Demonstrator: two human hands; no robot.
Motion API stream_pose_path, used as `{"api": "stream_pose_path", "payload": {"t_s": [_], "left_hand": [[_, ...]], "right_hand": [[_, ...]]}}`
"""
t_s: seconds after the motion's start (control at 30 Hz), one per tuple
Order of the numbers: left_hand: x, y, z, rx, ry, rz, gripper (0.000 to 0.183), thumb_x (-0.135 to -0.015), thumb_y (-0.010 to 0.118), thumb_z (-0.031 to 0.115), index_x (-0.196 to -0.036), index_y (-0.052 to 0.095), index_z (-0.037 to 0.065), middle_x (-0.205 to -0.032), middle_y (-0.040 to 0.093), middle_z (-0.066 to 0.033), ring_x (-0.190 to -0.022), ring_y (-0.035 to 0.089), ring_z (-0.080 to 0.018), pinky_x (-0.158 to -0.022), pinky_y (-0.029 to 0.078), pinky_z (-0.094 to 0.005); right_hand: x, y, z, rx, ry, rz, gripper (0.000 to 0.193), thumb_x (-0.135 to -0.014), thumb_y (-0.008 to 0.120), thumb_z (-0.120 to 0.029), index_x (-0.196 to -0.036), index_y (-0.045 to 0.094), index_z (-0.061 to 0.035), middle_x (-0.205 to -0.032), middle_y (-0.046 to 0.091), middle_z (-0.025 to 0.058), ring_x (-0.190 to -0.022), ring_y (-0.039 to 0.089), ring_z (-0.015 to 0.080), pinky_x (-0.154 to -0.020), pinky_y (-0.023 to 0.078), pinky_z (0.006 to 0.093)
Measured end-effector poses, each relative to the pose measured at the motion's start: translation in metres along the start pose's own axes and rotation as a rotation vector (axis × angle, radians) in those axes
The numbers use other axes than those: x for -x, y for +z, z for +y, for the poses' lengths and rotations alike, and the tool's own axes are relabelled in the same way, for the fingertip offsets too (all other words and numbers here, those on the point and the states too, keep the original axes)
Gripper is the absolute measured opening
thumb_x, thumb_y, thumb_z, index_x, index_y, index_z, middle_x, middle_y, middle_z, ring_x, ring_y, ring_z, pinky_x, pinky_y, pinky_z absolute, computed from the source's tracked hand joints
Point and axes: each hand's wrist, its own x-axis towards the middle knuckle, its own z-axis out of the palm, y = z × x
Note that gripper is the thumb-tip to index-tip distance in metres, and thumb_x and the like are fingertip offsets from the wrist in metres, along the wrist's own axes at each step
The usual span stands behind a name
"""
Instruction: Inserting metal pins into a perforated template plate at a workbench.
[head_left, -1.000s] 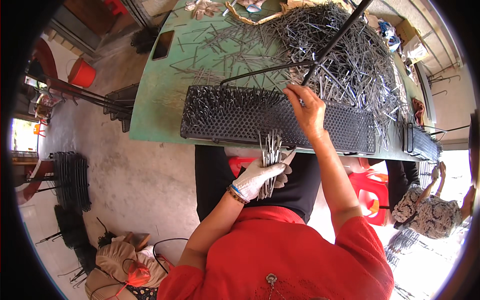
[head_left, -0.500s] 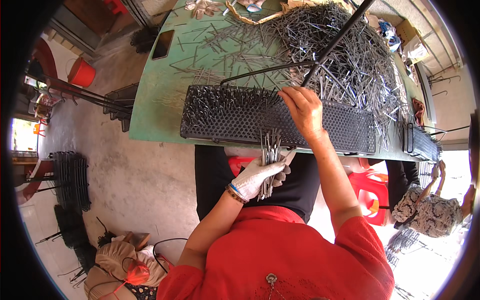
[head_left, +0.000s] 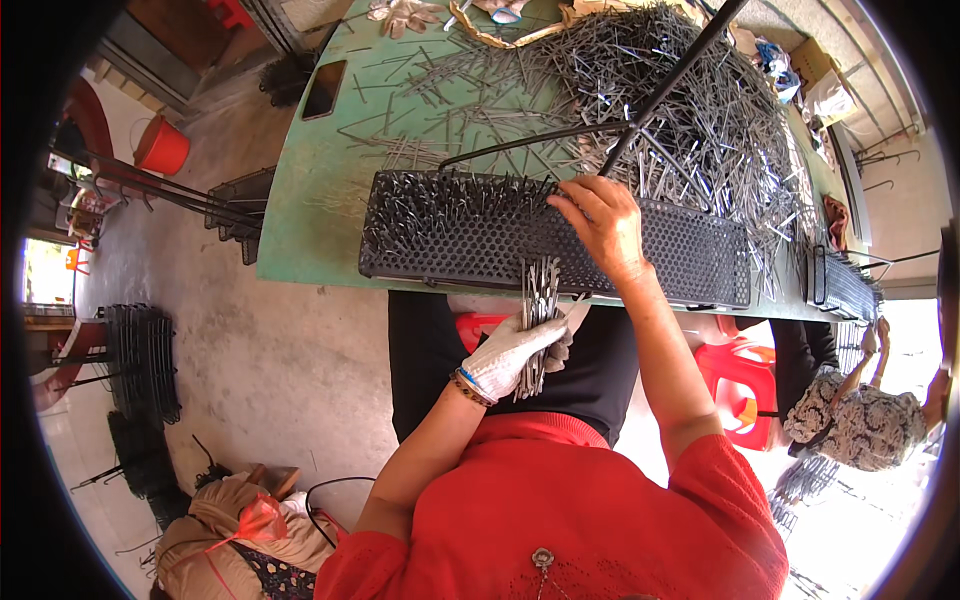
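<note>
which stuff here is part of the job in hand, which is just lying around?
In use:
left hand gripping bundle of metal pins
right hand at perforated black tray
loose pin pile

Lying about:
phone
orange bucket
red stool

My right hand point(head_left: 600, 225) covers part of the perforated black tray point(head_left: 450, 235) at the near edge of the green table point(head_left: 310, 215), so I cannot tell whether my fingertips pinch a pin there. My gloved left hand point(head_left: 515, 350) wraps the bundle of metal pins point(head_left: 540, 300), hiding its middle, and the lower ends blur against my dark trousers. The table's far edge, the pile of loose pins point(head_left: 700, 130) and the co-worker point(head_left: 860, 420) at right are cut off by the picture's rim.
</note>
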Motion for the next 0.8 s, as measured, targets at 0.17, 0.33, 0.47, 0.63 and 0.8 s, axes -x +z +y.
{"api": "stream_pose_path", "payload": {"t_s": [0.17,0.33,0.47,0.63,0.8], "left_hand": [[0.002,0.003,0.006,-0.076,-0.003,-0.014,0.019,-0.096,0.062,0.024,-0.097,0.062,0.005,-0.084,0.064,-0.0016,-0.068,0.062,-0.0086,-0.061,0.054,-0.0243],[0.012,0.011,0.018,-0.276,0.063,-0.044,0.02,-0.095,0.063,0.025,-0.096,0.062,0.005,-0.082,0.063,-0.0014,-0.066,0.06,-0.0071,-0.06,0.053,-0.0231],[0.011,0.015,0.019,-0.432,0.02,-0.061,0.024,-0.094,0.065,0.021,-0.109,0.065,0.001,-0.076,0.064,-0.001,-0.066,0.061,-0.0071,-0.061,0.053,-0.0236],[0.01,0.017,0.015,-0.418,0.001,-0.088,0.021,-0.093,0.067,0.02,-0.103,0.063,0.002,-0.081,0.065,-0.0027,-0.066,0.061,-0.0069,-0.06,0.052,-0.0234],[0.002,0.019,0.007,-0.243,-0.014,-0.027,0.022,-0.095,0.064,0.024,-0.104,0.061,0.004,-0.083,0.065,-0.0022,-0.066,0.061,-0.0083,-0.06,0.052,-0.0239]], "right_hand": [[-0.005,-0.015,-0.013,-0.066,0.063,0.067,0.019,-0.083,0.075,-0.014,-0.096,0.071,-0.002,-0.091,0.069,0.0103,-0.079,0.066,0.025,-0.069,0.051,0.0333],[0.002,-0.037,-0.032,-0.53,0.46,-0.386,0.023,-0.089,0.072,-0.021,-0.096,0.072,0.0011,-0.088,0.068,0.0081,-0.078,0.061,0.0169,-0.07,0.048,0.03],[0.012,-0.046,-0.031,-0.717,0.592,-0.64,0.026,-0.087,0.074,-0.024,-0.097,0.072,0.0006,-0.084,0.067,0.0073,-0.08,0.06,0.0138,-0.071,0.047,0.0299],[0.021,-0.049,-0.029,-0.933,0.81,-0.492,0.018,-0.09,0.068,-0.014,-0.092,0.071,0.004,-0.087,0.07,0.0069,-0.085,0.062,0.0113,-0.078,0.048,0.0269],[0.011,-0.052,-0.011,-0.618,0.715,0.028,0.021,-0.094,0.065,-0.015,-0.103,0.069,0.0033,-0.086,0.071,0.0067,-0.078,0.065,0.0115,-0.073,0.053,0.0255]]}}
